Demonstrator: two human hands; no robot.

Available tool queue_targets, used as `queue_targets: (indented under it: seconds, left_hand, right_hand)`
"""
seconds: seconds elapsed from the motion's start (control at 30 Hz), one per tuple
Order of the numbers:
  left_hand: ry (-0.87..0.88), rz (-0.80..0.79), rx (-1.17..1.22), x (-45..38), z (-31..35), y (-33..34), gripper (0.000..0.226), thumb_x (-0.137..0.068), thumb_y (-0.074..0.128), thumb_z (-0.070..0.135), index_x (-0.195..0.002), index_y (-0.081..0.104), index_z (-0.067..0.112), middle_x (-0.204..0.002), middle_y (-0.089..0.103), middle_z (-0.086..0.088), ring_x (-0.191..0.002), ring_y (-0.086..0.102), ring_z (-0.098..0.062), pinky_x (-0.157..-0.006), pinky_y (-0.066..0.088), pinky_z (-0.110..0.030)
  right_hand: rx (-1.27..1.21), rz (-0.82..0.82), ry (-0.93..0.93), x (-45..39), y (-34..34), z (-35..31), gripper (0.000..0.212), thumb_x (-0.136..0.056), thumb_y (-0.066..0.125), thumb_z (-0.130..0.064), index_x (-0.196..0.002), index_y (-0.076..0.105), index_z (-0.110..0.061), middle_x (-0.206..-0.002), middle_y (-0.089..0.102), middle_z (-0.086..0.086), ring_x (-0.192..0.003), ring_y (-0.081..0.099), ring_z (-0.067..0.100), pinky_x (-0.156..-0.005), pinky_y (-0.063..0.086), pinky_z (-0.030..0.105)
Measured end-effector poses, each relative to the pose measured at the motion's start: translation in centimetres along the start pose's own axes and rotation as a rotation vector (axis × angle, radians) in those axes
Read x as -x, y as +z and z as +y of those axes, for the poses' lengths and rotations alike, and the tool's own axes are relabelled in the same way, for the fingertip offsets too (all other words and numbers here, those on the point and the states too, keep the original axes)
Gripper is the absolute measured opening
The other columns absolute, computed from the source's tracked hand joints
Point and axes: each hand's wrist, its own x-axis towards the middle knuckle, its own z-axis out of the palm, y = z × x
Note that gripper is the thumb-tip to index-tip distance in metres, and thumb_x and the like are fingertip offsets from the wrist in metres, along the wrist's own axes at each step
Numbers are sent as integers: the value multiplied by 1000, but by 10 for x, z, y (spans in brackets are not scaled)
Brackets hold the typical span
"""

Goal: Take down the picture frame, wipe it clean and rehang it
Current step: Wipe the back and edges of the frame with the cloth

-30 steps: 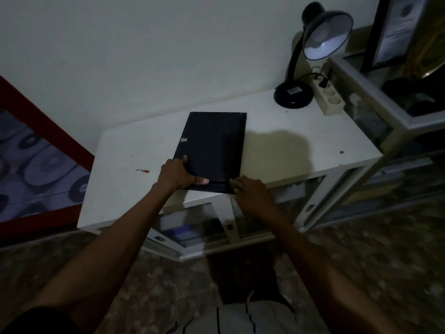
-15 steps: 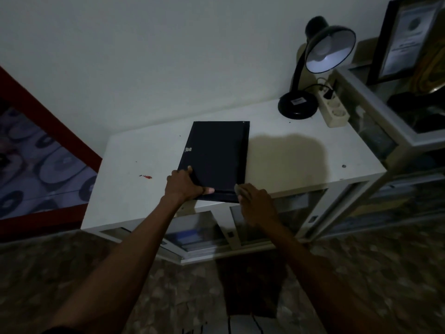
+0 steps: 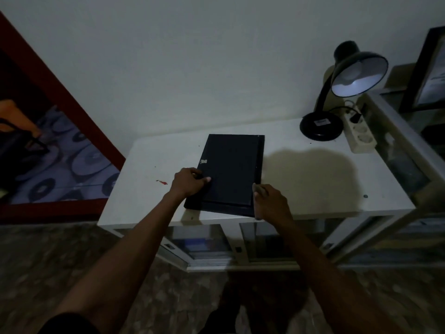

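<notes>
A black picture frame [image 3: 232, 169] lies face down on the white cabinet top [image 3: 313, 179], a small metal hanger showing near its left edge. My left hand [image 3: 189, 182] grips the frame's left edge, thumb on the back panel. My right hand [image 3: 268, 201] holds the frame's near right corner, fingers curled round the edge. The frame's near edge reaches the cabinet's front edge.
A black desk lamp [image 3: 337, 97] and a white power strip [image 3: 360, 136] stand at the back right. A glass cabinet [image 3: 404, 150] with another framed picture [image 3: 431, 73] is on the right. A red-framed panel [image 3: 55, 150] leans at left.
The view has shifted upward and closer. Both hands stay on the frame, which has slid slightly away from the cabinet's front edge.
</notes>
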Motion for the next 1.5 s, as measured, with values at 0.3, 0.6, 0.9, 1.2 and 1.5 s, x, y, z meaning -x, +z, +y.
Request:
queue_targets:
  seconds: [0.3, 0.6, 0.9, 1.2, 1.5]
  left_hand:
    - [-105, 66, 170, -46, 19, -1, 48, -89, 70, 39, -125, 62, 8, -132, 61, -16, -123, 56, -32, -103, 46, -36]
    - [-138, 162, 191, -74, 7, 8, 35, -76, 82, 40, -95, 76, 11, -105, 74, -11, -101, 67, -28, -83, 49, -29]
    - [-127, 135, 250, -76, -9, 5, 41, -74, 85, 34, -103, 73, 7, -112, 71, -11, -108, 64, -26, -81, 43, -25]
    - [-111, 66, 226, -70, -12, 8, 53, -67, 88, 43, -103, 75, 7, -109, 72, -9, -100, 66, -22, -79, 50, -27]
    - [-14, 75, 257, -42, -16, 21, 67, -64, 90, 42, -119, 66, 11, -122, 68, -8, -106, 65, -22, -77, 46, -22]
  right_hand:
    - [-4, -12, -8, -21, 1, -9, 31, -99, 53, -29, -129, 58, -24, -119, 66, 4, -93, 59, 17, -80, 48, 30]
    - [-13, -12, -2, -27, -3, -11, 29, -99, 56, -25, -127, 60, -25, -119, 66, 4, -97, 64, 21, -85, 54, 34]
    - [89, 32, -67, -32, -4, -22, 31, -101, 53, -23, -131, 59, -23, -120, 67, 6, -99, 64, 20, -85, 53, 34]
    - [139, 296, -40, 35, 40, -5, 34, -102, 50, -24, -136, 52, -21, -124, 47, 9, -70, 42, 2, -59, 33, 10]
    - [269, 330, -175, 17, 40, -19, 34, -96, 56, -10, -130, 56, -15, -121, 47, 14, -76, 53, 17, -64, 54, 26]
